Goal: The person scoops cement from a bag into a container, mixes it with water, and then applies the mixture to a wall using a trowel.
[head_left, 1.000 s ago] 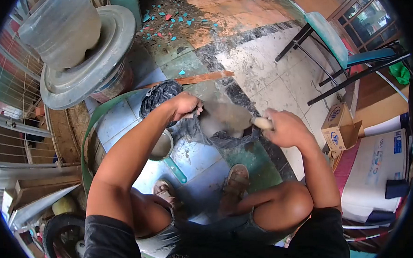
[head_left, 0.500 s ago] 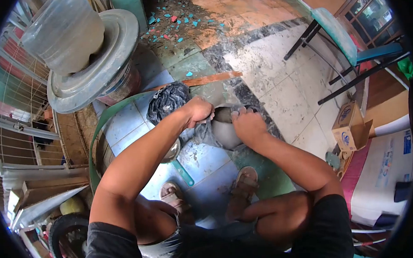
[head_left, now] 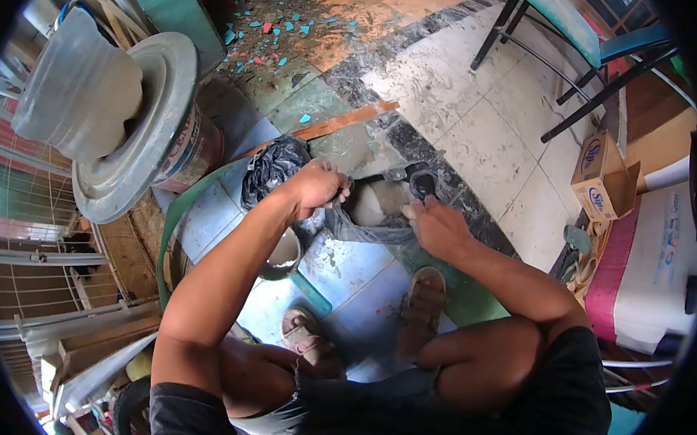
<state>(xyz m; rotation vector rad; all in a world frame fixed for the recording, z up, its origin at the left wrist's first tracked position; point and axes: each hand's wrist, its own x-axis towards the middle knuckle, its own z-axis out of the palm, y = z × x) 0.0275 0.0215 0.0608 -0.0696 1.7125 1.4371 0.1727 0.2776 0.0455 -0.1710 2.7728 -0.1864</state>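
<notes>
A dark plastic bag [head_left: 373, 232] stands on the floor in front of me, its mouth spread and grey powder [head_left: 373, 203] showing inside. My left hand [head_left: 319, 189] is closed on the left side of its rim. On the right side, my right hand [head_left: 441, 230] pinches the edge of the same bag. Just beyond my left wrist sits a crumpled black plastic bag [head_left: 273, 170]. Below my left forearm is a round container [head_left: 285, 252], pale inside and partly hidden by the arm. A flat teal handle [head_left: 311, 292] lies beside it; the rest of that tool is hidden.
A bucket [head_left: 191, 155] with a wide grey lid [head_left: 172, 93] and a cut plastic container [head_left: 82, 90] on top stands left. Broken rubble [head_left: 276, 32] covers the far floor. A wooden strip [head_left: 351, 121] lies ahead. Right are a chair [head_left: 559, 25] and a cardboard box [head_left: 599, 177].
The bag's mouth is wider and shows more of the powder. My right hand has moved down and right with the rim, and my view has shifted slightly.
</notes>
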